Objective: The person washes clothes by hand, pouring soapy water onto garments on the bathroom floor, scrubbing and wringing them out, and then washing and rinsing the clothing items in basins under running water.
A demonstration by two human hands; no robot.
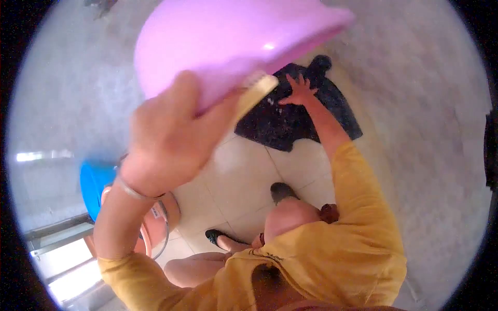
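Observation:
My left hand is raised high on the left, close to the camera, its fingers closed at the rim of a pink basin. The basin is tilted on its side and runs out of the top of the view. From the same hand sticks out a pale yellow brush with short whitish bristles, slightly blurred. Beneath, a black cloth, perhaps a garment, lies spread on the floor. With fingers spread, my right hand rests flat on it. The basin may hide part of the cloth.
At the left stand a blue bucket and an orange bucket with a handle. Pale tiles cover the floor. My feet in dark shoes are below the cloth. Grey walls rise around.

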